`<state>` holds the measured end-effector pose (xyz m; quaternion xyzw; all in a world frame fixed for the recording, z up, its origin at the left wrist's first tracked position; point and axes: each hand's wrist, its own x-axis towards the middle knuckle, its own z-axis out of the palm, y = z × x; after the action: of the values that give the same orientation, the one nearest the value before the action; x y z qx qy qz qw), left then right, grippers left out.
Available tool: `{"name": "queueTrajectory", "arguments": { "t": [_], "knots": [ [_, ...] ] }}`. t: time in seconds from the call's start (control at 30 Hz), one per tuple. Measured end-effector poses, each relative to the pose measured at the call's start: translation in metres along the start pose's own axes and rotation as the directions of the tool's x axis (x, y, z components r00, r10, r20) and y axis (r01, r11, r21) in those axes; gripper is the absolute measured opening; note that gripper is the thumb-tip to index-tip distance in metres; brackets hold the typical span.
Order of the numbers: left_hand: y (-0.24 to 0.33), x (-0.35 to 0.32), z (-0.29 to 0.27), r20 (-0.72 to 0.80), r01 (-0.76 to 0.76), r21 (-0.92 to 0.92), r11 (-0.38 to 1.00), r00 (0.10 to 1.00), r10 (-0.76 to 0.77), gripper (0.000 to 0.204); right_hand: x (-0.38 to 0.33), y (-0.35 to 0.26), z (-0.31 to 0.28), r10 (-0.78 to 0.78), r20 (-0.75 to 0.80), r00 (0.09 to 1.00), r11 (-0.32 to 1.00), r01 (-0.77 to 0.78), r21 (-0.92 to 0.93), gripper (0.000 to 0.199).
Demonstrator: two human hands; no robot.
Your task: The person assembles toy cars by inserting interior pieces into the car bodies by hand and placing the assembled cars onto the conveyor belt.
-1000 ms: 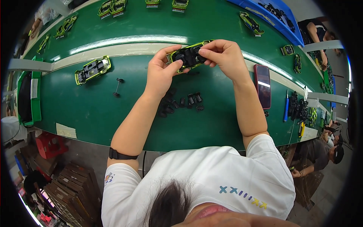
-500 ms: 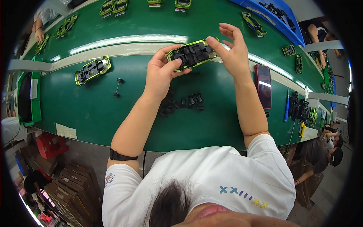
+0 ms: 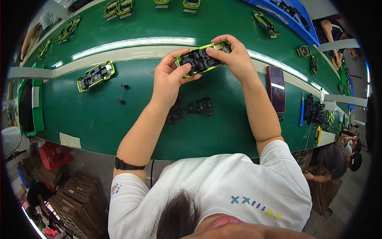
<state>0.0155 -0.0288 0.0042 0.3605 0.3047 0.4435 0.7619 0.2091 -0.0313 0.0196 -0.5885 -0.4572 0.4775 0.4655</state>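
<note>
Between my hands is a lime-green toy car body (image 3: 200,61), its hollow side up with black interior parts inside. My left hand (image 3: 170,73) grips its left end, thumb pressed on the black part. My right hand (image 3: 232,55) holds the right end, with the thumb on the interior and the fingers curled over the far edge. Just below on the green table lie several small black parts (image 3: 204,104), partly hidden by my left forearm. Another green toy car body (image 3: 95,76) rests to the left, beside a wheel axle (image 3: 122,94) with two black wheels.
A phone (image 3: 276,89) lies right of my right arm, near a blue tool (image 3: 301,110) and piled black parts (image 3: 314,108). More car bodies (image 3: 266,24) sit along the far strip. A blue bin (image 3: 288,18) stands far right, a green bin (image 3: 36,104) left. People work nearby.
My right hand has moved left and closed onto the car body; its fingers were raised and spread before. My left hand keeps its grip. A person's hand at the far left has drawn back.
</note>
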Motion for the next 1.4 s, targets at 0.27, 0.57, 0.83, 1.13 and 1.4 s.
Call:
{"name": "queueTrajectory", "arguments": {
  "t": [0.27,0.57,0.83,1.13,1.4],
  "knots": [
    [-0.006,0.004,-0.002,-0.045,0.002,-0.004,1.0,0.999,-0.002,0.033,0.003,0.003,-0.003,-0.076,-0.006,0.997,0.994,0.075,-0.08,0.044],
    [-0.003,0.002,-0.001,-0.059,-0.003,0.035,0.999,0.998,0.005,0.033,0.0,-0.004,-0.007,0.056,0.143,0.988,0.998,-0.056,-0.004,0.056],
    [-0.005,0.002,0.0,-0.06,0.002,0.026,1.0,0.998,0.0,0.033,0.001,-0.001,-0.009,0.127,0.155,0.98,0.992,-0.129,0.002,0.047],
    [-0.002,0.004,0.001,-0.068,0.004,-0.023,1.0,0.998,-0.005,0.032,0.006,-0.006,-0.008,0.211,0.058,0.976,0.967,-0.217,0.133,0.043],
    [-0.006,0.013,-0.006,-0.168,-0.065,-0.097,0.993,0.985,0.048,0.035,-0.007,-0.021,-0.004,-0.029,-0.187,0.982,0.992,0.005,-0.125,0.041]
  ]
}}
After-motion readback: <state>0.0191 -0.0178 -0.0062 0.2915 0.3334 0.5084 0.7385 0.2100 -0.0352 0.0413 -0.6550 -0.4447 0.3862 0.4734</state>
